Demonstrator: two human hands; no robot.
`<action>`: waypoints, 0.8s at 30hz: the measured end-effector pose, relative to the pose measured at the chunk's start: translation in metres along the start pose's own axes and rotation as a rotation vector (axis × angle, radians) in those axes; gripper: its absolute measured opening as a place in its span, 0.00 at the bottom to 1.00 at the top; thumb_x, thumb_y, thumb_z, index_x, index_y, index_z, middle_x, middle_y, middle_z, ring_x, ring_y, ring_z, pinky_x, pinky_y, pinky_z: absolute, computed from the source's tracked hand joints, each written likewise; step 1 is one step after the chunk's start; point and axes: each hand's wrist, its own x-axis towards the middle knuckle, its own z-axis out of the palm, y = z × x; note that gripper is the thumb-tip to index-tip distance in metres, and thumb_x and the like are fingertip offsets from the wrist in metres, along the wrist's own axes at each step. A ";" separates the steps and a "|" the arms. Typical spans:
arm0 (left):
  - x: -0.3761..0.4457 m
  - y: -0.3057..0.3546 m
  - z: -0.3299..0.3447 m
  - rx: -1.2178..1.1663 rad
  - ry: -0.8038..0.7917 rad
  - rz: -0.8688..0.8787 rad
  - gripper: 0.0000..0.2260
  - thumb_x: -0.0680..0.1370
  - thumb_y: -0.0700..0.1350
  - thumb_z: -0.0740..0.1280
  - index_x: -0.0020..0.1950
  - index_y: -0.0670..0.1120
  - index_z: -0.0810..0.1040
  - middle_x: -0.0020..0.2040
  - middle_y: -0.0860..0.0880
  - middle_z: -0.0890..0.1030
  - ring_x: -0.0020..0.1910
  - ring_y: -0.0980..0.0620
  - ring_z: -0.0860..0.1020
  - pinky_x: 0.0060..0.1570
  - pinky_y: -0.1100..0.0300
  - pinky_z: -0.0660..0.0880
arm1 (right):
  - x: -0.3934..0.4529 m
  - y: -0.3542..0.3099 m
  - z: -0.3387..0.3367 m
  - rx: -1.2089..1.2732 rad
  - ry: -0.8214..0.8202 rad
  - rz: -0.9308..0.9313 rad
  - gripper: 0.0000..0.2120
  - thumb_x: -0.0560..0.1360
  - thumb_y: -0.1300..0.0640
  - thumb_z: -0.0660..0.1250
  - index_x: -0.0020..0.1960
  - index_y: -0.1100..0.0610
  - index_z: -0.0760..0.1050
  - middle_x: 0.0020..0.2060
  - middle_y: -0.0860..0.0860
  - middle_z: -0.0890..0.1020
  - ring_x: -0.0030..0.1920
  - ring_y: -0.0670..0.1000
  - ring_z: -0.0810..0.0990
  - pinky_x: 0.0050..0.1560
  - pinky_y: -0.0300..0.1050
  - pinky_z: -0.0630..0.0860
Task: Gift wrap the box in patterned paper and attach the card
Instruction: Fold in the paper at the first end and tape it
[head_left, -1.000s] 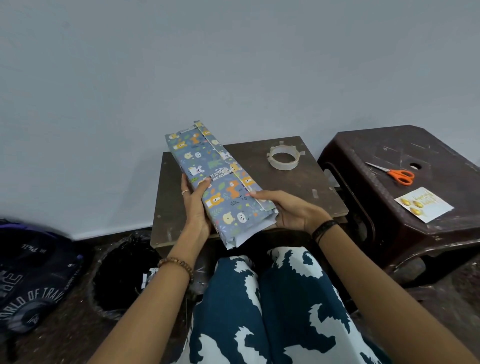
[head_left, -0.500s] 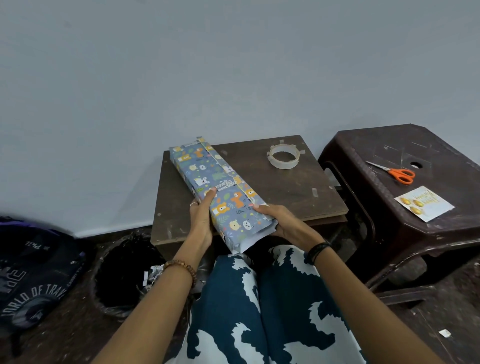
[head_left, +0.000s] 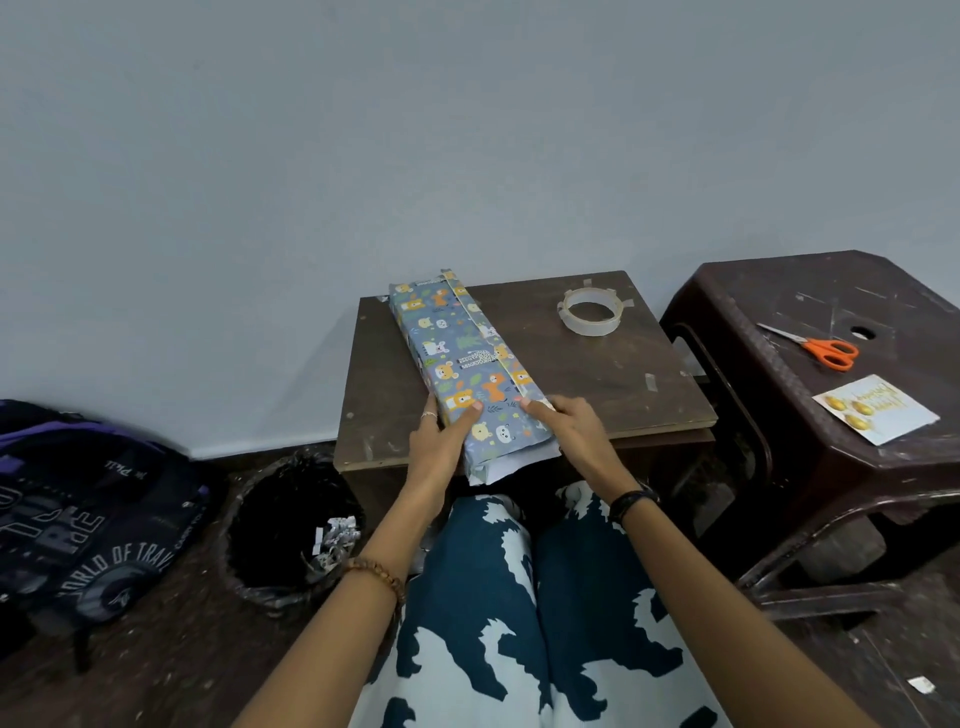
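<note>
A long box wrapped in blue animal-patterned paper (head_left: 462, 353) lies flat and diagonal on the small brown table (head_left: 597, 384), its seam running lengthwise on top. The near end hangs over the table's front edge, where loose paper sticks out unfolded. My left hand (head_left: 441, 436) grips the box's left side near that end, thumb on top. My right hand (head_left: 566, 426) presses on the right side, fingertips at the seam. A white card with gold ornaments (head_left: 875, 410) lies on the dark plastic stool (head_left: 810, 291) at the right.
A tape roll (head_left: 589, 310) sits at the table's far right. Orange-handled scissors (head_left: 815, 348) lie on the stool behind the card. A black bin with paper scraps (head_left: 291, 535) stands on the floor at left, beside a dark backpack (head_left: 78, 514). My patterned lap is below.
The box was held tilted up off the table; both hands have lowered it, and it now lies flat on the tabletop, shifted slightly away from me.
</note>
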 end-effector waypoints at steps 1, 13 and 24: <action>0.001 -0.005 -0.003 0.054 0.017 0.004 0.39 0.58 0.71 0.72 0.67 0.62 0.67 0.65 0.50 0.74 0.66 0.48 0.70 0.62 0.48 0.71 | -0.002 -0.001 0.001 -0.080 0.004 -0.062 0.11 0.76 0.50 0.67 0.45 0.57 0.82 0.41 0.49 0.85 0.40 0.44 0.82 0.41 0.35 0.74; -0.038 -0.019 0.002 0.612 0.134 0.402 0.36 0.73 0.45 0.71 0.74 0.46 0.55 0.70 0.46 0.65 0.65 0.48 0.70 0.60 0.50 0.72 | -0.016 0.016 -0.001 -0.269 -0.181 -0.205 0.27 0.72 0.63 0.65 0.70 0.52 0.65 0.63 0.50 0.71 0.63 0.47 0.73 0.64 0.43 0.71; -0.061 -0.036 -0.010 0.632 0.201 0.392 0.31 0.78 0.36 0.57 0.77 0.53 0.50 0.50 0.41 0.77 0.41 0.47 0.69 0.37 0.62 0.59 | -0.022 0.037 0.012 -0.758 0.174 -0.487 0.21 0.76 0.64 0.61 0.69 0.58 0.68 0.53 0.54 0.78 0.50 0.56 0.78 0.46 0.49 0.75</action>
